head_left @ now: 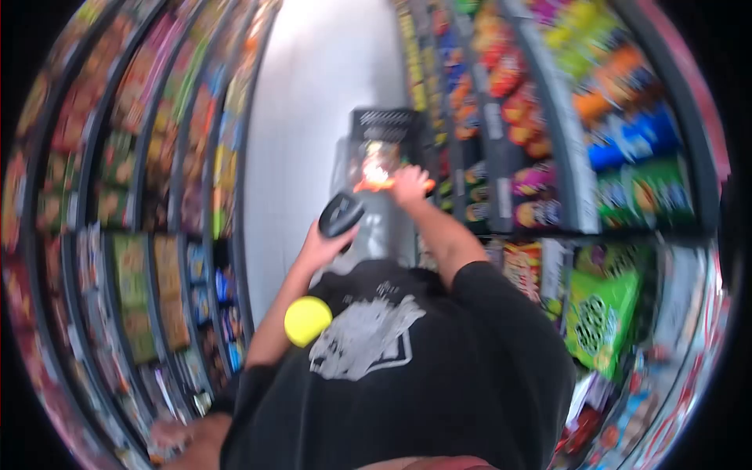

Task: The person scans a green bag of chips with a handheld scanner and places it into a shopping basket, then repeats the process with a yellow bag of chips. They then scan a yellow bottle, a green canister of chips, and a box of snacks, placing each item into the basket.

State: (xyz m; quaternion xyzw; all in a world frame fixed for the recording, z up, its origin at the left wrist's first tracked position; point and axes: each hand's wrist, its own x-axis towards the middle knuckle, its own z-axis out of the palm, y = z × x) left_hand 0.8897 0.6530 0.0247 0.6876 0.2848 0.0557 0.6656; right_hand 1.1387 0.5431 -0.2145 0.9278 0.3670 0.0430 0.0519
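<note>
My left hand [333,241] is closed around a black handheld scanner [341,215], its rounded head tilted up in front of my body. My right hand [409,186] grips the orange handle [376,186] of a dark grey shopping cart [384,121] ahead of me. Fingers of that hand are blurred but wrap the bar. Inside the cart, a shiny, glaring packet [378,160] shows, too smeared to name. Grey cart parts continue below the handle, partly hidden behind the scanner and my shirt.
Shelves of snack bags [501,70] line the right side, with a green bag [601,317] hanging lower down. Packed shelves [125,157] run along the left. The pale aisle floor [301,102] stretches ahead. Another person's arm [192,439] shows at bottom left.
</note>
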